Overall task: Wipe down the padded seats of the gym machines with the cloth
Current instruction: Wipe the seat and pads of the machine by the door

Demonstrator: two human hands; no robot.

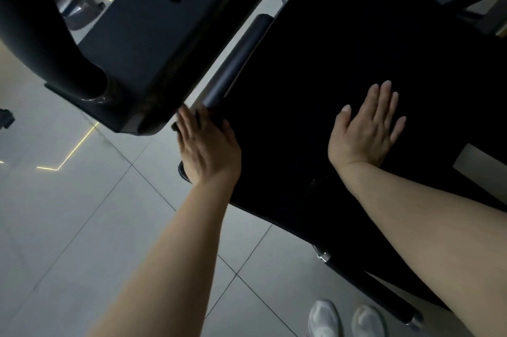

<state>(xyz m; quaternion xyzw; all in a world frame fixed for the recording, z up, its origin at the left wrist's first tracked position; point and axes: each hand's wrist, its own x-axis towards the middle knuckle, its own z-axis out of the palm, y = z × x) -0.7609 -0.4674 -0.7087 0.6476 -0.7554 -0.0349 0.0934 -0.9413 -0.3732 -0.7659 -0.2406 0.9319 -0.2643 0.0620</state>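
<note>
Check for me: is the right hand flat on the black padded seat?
Touching. The head view shows the right hand lying palm-down, fingers straight and spread, on the black padded seat, with no gap visible. No cloth is discernible.

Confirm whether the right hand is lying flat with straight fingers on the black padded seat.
Yes, the right hand lies palm down with fingers spread straight on the black seat pad.

Matt black seat pad (343,43), glossy floor tiles (68,213)

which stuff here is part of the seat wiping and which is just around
Part of the job:
black padded seat
right hand, flat on it
left hand, at its edge
No cloth visible.

Just around:
roller pad
machine frame
white shoes
tiled floor
</note>
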